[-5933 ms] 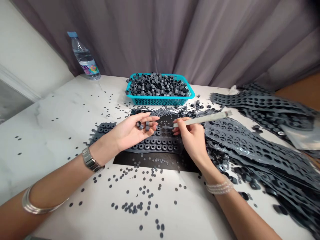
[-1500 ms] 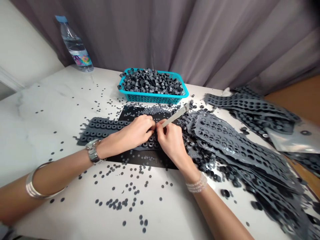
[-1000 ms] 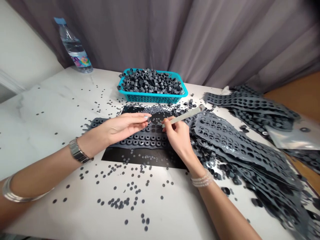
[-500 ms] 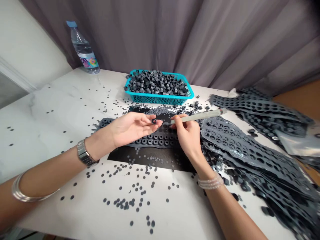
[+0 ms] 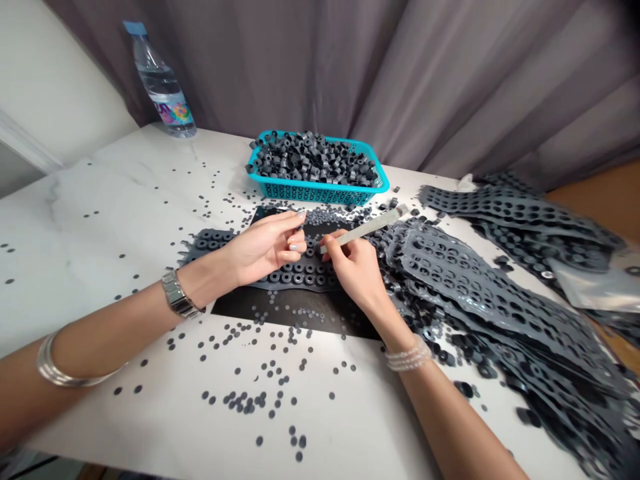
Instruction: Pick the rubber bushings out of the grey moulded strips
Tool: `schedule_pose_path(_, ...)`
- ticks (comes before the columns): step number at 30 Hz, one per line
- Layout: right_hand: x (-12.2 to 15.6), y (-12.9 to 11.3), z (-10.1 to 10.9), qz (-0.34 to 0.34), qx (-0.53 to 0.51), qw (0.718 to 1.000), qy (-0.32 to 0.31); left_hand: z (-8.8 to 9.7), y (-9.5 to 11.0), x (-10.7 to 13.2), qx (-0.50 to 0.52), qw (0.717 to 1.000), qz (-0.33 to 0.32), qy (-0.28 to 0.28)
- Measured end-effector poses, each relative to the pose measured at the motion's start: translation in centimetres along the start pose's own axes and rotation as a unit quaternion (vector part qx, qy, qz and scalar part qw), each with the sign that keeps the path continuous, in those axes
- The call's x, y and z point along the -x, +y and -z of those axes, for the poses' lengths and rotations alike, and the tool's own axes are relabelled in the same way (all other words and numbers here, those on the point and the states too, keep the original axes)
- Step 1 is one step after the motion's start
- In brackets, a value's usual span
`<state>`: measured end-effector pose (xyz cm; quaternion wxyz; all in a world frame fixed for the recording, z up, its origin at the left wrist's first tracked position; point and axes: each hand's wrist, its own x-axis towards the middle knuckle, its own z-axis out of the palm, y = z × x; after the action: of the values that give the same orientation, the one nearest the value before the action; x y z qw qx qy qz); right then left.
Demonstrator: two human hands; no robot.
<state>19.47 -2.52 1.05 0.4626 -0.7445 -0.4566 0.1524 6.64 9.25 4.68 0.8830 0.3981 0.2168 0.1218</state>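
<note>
My left hand (image 5: 267, 245) hovers palm-up over a grey rubber sheet of rings (image 5: 280, 273), its fingers curled inward; what they hold, if anything, I cannot make out. My right hand (image 5: 353, 267) is closed on a pale stick-like tool (image 5: 367, 227), its tip pointing left toward my left fingers. The sheet lies on a black mat (image 5: 295, 310) in the middle of the white table (image 5: 100, 220).
A turquoise basket (image 5: 320, 190) heaped with grey rings stands behind the mat. Punched-out grey sheets (image 5: 490, 293) pile up on the right. Small dark discs (image 5: 260, 393) litter the table front. A water bottle (image 5: 160, 83) stands at the back left.
My left fingers have curled in from an open palm that showed a ring at the fingertips. My right hand with the tool has shifted left and lower, closer to the sheet.
</note>
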Motion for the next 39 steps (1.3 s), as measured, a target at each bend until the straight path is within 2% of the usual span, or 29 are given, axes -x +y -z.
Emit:
schedule_pose_path(7, 0.0, -0.3, -0.1, 0.013, 0.019, 1.000, 0.004, 0.6, -0.2, -0.3, -0.079, 0.996, -0.029, 0.004)
schedule_pose_path(9, 0.0, -0.3, -0.1, 0.016, 0.026, 1.000, 0.005, 0.6, -0.3, -0.3, -0.135, 0.989, -0.058, 0.025)
schedule_pose_path(10, 0.1, -0.4, -0.1, 0.018, 0.029, 0.999, 0.005, 0.5, -0.3, -0.3, -0.198, 0.976, -0.080, 0.042)
schedule_pose_path(11, 0.1, -0.4, -0.1, 0.020, 0.032, 0.999, 0.004, 0.4, -0.4, -0.3, -0.291, 0.949, -0.108, 0.063)
schedule_pose_path(12, 0.1, -0.5, -0.1, 0.022, 0.034, 0.999, 0.004, 0.4, -0.5, -0.3, -0.402, 0.901, -0.140, 0.084)
schedule_pose_path(14, 0.1, -0.5, -0.1, 0.029, 0.037, 0.999, 0.004, 0.4, -1.0, -0.4, -0.611, 0.758, -0.207, 0.100)
schedule_pose_path(15, 0.2, -0.6, -0.1, 0.032, 0.038, 0.999, 0.004, 0.6, -1.2, -0.6, -0.683, 0.686, -0.234, 0.091)
schedule_pose_path(16, 0.2, -0.6, -0.1, 0.035, 0.039, 0.999, 0.004, 0.9, -1.5, -0.8, -0.729, 0.631, -0.255, 0.075)
schedule_pose_path(17, 0.2, -0.6, -0.1, 0.038, 0.040, 0.998, 0.004, 1.2, -1.8, -1.0, -0.754, 0.596, -0.270, 0.060)
schedule_pose_path(18, 0.2, -0.6, -0.2, 0.041, 0.041, 0.998, 0.005, 1.5, -2.1, -1.3, -0.769, 0.574, -0.277, 0.046)
schedule_pose_path(21, 0.2, -0.6, -0.4, 0.049, 0.048, 0.998, 0.008, 2.0, -2.6, -1.8, -0.787, 0.550, -0.278, 0.032)
schedule_pose_path(23, 0.1, -0.6, -0.5, 0.054, 0.062, 0.997, 0.011, 1.8, -2.6, -1.8, -0.781, 0.564, -0.268, 0.029)
schedule_pose_path(24, 0.1, -0.6, -0.6, 0.055, 0.071, 0.996, 0.012, 1.5, -2.5, -1.6, -0.769, 0.582, -0.261, 0.037)
schedule_pose_path(26, 0.1, -0.6, -0.6, 0.052, 0.083, 0.995, 0.013, 1.0, -2.0, -1.1, -0.727, 0.635, -0.249, 0.078)
schedule_pose_path(28, 0.0, -0.7, -0.6, 0.044, 0.082, 0.996, 0.012, 0.7, -1.3, -0.5, -0.654, 0.705, -0.240, 0.131)
schedule_pose_path(30, 0.0, -0.6, -0.5, 0.033, 0.072, 0.997, 0.010, 0.9, -0.4, -0.1, -0.544, 0.789, -0.230, 0.170)
schedule_pose_path(32, 0.0, -0.5, -0.4, 0.017, 0.053, 0.998, 0.009, 1.3, 0.5, 0.0, -0.407, 0.876, -0.188, 0.178)
schedule_pose_path(34, 0.0, -0.3, -0.1, -0.001, 0.005, 1.000, 0.012, 1.7, 1.1, -0.1, -0.272, 0.942, -0.122, 0.157)
schedule_pose_path(36, -0.1, -0.1, 0.3, -0.018, -0.064, 0.997, 0.028, 1.9, 1.5, -0.3, -0.169, 0.976, -0.062, 0.124)
schedule_pose_path(39, -0.3, 0.1, 1.3, -0.033, -0.149, 0.985, 0.075, 1.6, 1.6, -0.3, -0.081, 0.993, -0.008, 0.087)
